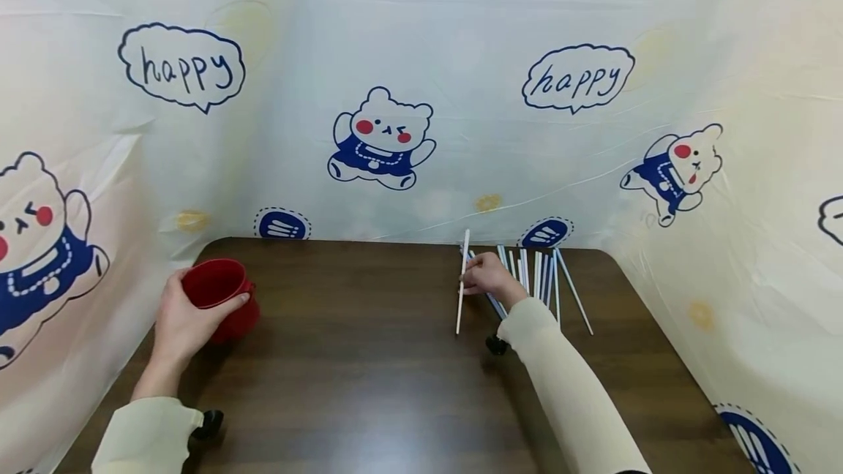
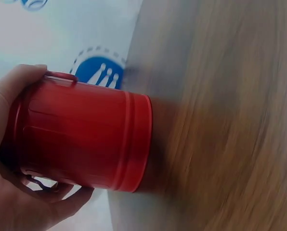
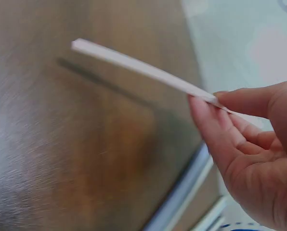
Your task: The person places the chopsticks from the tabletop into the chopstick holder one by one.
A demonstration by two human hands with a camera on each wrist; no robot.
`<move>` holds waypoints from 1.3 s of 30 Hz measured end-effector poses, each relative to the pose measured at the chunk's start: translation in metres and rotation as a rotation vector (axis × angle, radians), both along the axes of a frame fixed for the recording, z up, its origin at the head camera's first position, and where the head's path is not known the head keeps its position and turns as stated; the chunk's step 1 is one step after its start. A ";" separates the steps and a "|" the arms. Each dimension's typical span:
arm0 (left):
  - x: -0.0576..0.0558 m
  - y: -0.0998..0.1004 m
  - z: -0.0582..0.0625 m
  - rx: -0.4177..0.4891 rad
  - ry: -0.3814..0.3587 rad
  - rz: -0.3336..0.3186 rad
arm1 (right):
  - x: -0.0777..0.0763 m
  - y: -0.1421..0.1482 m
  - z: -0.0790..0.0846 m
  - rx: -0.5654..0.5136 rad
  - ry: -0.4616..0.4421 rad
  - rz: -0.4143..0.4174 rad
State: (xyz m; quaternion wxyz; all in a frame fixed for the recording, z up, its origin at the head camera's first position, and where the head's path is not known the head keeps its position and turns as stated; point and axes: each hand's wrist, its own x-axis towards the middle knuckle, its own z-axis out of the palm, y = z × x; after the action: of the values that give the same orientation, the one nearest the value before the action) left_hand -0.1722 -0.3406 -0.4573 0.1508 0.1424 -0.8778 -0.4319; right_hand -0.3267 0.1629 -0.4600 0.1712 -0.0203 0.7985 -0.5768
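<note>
Red bucket [image 1: 217, 280] and thin sticks [image 1: 538, 273] occupy opposite sides of the tabletop [image 1: 349, 357], the bucket at the left, the sticks toward the far right. Largest of all is the pale sheet [image 1: 474, 28] behind, printed with blue-outlined bears and bubbles reading "happy", and wrapping round to both sides. Below it spreads the tabletop, dark brown with visible grain and a soft shine toward the front. Two cream sleeves [image 1: 566, 379] reach over it from the near side. The bucket's open mouth faces up, and a small red loop juts from its side near the rim. The left hand [image 1: 187, 320] grips it, thumb on one side and fingers on the other (whether its base touches the wood, I cannot tell). The right hand [image 1: 489, 276] pinches a white stick [image 1: 459, 307] between thumb and fingertips, raised above the surface, with its shadow falling apart from it. The other sticks, white and bluish, lie roughly side by side near the far edge, partly hidden by the right arm; one at the right end slants outward. Smallest, a black object [image 1: 496, 344] sits under the right wrist.
</note>
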 end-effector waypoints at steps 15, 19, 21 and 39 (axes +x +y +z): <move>-0.024 0.085 0.004 0.065 0.039 -0.246 | 0.002 -0.031 0.081 -0.353 0.201 -0.067; -0.033 0.113 0.005 0.089 0.060 -0.338 | 0.005 -0.038 0.099 -0.433 0.275 -0.092; -0.037 0.129 0.005 0.105 0.069 -0.395 | 0.008 -0.041 0.107 -0.468 0.320 -0.103; -0.040 0.232 -0.004 0.134 0.015 -0.603 | 0.041 -0.067 0.112 -0.355 0.464 0.027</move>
State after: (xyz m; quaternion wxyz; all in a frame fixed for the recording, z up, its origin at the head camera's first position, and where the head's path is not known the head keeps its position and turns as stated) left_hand -0.2126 -0.1085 -0.4610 0.0127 -0.1182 -0.8488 -0.5151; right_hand -0.2857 0.0954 -0.3479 -0.0146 -0.1922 0.7026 -0.6849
